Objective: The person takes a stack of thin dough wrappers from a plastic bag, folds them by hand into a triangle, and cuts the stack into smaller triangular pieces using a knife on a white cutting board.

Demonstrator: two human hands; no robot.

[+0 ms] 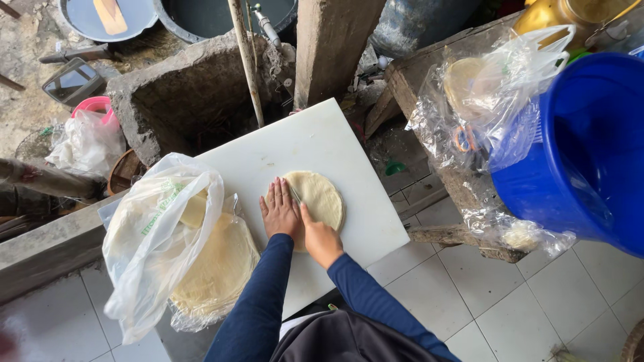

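Your left hand (pixel 281 212) lies flat with fingers spread; your right hand (pixel 323 240) is closed beside it, both arms stretched forward.

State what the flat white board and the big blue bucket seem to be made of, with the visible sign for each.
Flat white board: probably plastic, matte, with an even white face and thin clean edges. Big blue bucket: plastic, glossy, one uniform colour with soft highlights on its smooth moulded wall.
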